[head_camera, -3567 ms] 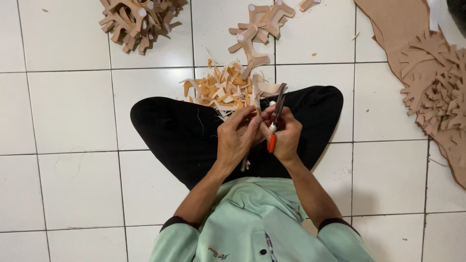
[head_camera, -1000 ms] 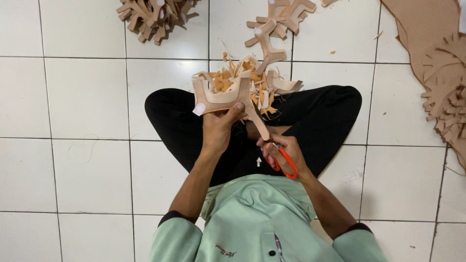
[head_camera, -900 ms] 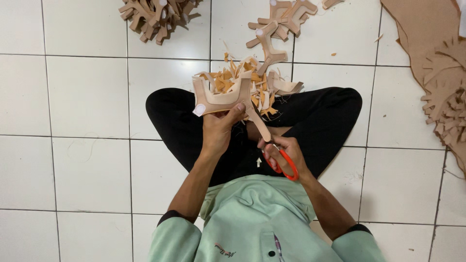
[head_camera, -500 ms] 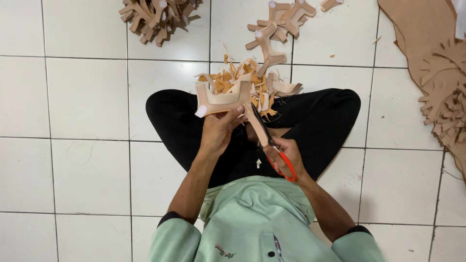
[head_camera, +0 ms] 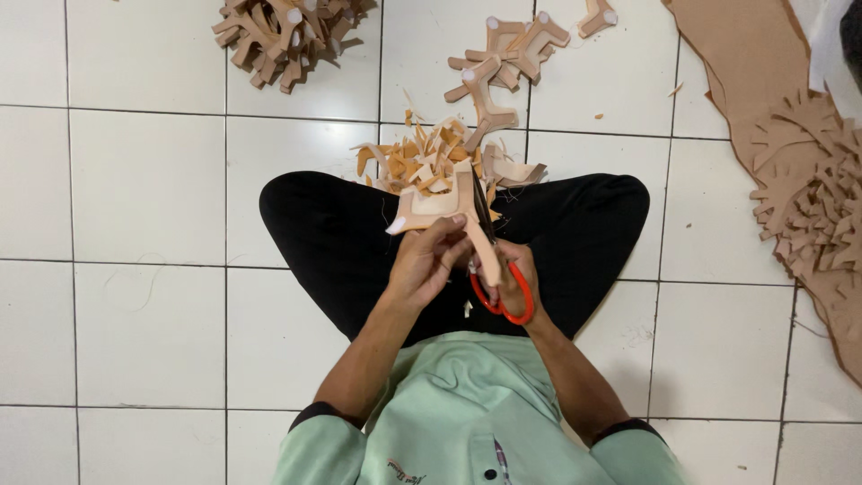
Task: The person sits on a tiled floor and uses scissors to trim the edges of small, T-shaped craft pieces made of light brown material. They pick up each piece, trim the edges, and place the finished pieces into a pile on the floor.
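White tiled floor (head_camera: 144, 189); tan cutout (head_camera: 446, 208) lengthwise, scissors (head_camera: 492, 260) blades pointing away.

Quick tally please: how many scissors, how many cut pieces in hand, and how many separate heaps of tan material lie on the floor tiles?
Scissors, orange-handled, in the right hand: 1
Tan cut piece held by the left hand: 1
Heaps on the floor: 4 (top-left pile, top-middle pieces, scraps, right sheet heap)
Total: 6

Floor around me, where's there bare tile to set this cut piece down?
The tiles to your left, below the pile of cut shapes and beside your left knee, are bare. So are the tiles between your right knee and the brown sheet. Straight ahead is crowded with trimmings and loose shapes.
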